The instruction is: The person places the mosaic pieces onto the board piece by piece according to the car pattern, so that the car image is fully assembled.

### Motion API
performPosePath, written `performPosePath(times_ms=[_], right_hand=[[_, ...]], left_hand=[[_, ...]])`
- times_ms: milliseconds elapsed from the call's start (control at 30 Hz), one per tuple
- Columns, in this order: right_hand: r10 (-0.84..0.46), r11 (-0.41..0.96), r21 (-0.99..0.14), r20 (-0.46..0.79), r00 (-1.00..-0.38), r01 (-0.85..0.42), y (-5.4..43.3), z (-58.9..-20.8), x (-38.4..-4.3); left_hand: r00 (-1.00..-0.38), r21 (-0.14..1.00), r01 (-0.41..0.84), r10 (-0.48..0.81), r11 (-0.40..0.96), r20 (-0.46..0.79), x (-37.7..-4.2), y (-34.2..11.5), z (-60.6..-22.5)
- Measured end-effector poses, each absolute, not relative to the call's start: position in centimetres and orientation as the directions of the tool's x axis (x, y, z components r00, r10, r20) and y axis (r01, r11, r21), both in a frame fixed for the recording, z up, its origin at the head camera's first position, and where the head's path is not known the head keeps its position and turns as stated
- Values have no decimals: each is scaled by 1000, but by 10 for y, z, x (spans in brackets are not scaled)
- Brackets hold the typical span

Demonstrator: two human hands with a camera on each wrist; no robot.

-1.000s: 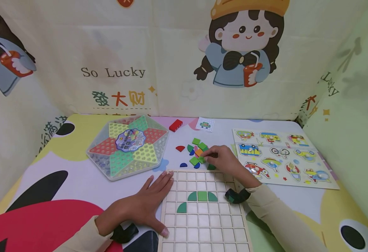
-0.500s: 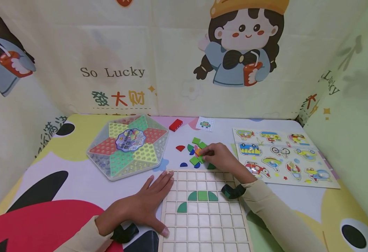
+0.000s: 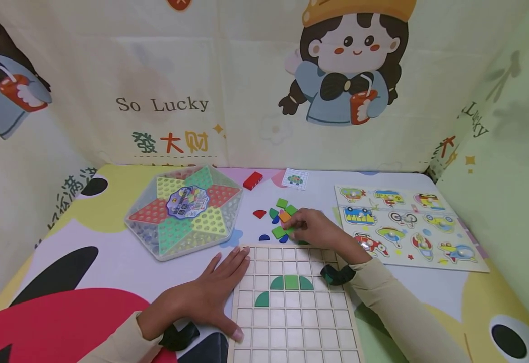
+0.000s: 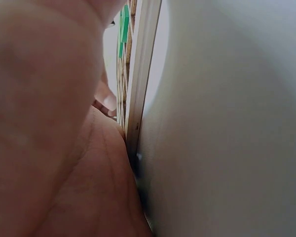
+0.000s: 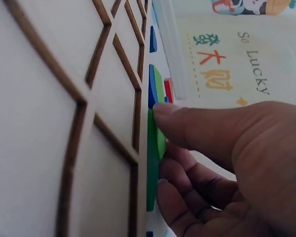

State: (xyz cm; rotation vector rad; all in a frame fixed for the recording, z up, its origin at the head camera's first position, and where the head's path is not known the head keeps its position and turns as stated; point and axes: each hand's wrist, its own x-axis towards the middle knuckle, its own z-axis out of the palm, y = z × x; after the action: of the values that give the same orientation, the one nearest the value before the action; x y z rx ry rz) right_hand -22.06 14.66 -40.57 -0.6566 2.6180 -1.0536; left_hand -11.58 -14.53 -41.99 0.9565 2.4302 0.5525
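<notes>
Dark-green piece (image 5: 151, 182): right hand (image 3: 321, 232) now covers more
Right hand: fingers clamped on light-green square (image 5: 161, 140)
Left hand (image 3: 210, 292): fingers apart

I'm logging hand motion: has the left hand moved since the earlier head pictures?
No: in the head view, the left hand keeps the same place at the left edge of the grid board.
</notes>
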Motion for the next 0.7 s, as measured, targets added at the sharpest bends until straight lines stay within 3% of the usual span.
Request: performPosePath(times_ms=[333,700], right_hand=[[-529,677,-631,-60,-847,-379,154,-408,-224],[-488,675,-661,-66,-870,-328,156,-409,-221]], left_hand=[[-646,516,534,717,670,-263,-115,-146,-420],[-645,517,534,718,669,-262,-116,-146,-420]])
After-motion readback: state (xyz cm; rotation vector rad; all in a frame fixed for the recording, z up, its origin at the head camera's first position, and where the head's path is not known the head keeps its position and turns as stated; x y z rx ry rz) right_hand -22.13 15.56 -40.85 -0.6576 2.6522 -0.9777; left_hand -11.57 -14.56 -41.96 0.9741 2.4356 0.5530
